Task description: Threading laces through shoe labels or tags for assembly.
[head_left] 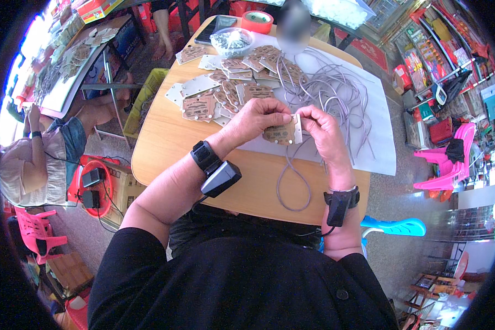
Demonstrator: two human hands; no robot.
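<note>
Between my two hands, over the near middle of the table, is a small brown cardboard card (280,135) with printed markings and small white dots along its edges. My left hand (256,120) is closed, its thumb and fingers pinching the card's top edge. My right hand (325,132) pinches at the card's upper right corner; whether a cord end is also in its fingertips is hidden. A grey cord (294,210) hangs in a loop below the card. Just beyond my hands lie a pile of similar cards (225,91) and a tangle of grey cords (341,82).
White paper (380,148) lies under the cords on the wooden table (203,165). At the far edge are a clear bowl (231,43) of small pieces, a phone (215,28) and a red tape roll (257,22). Another person (44,159) sits at left; a pink chair (451,159) stands at right.
</note>
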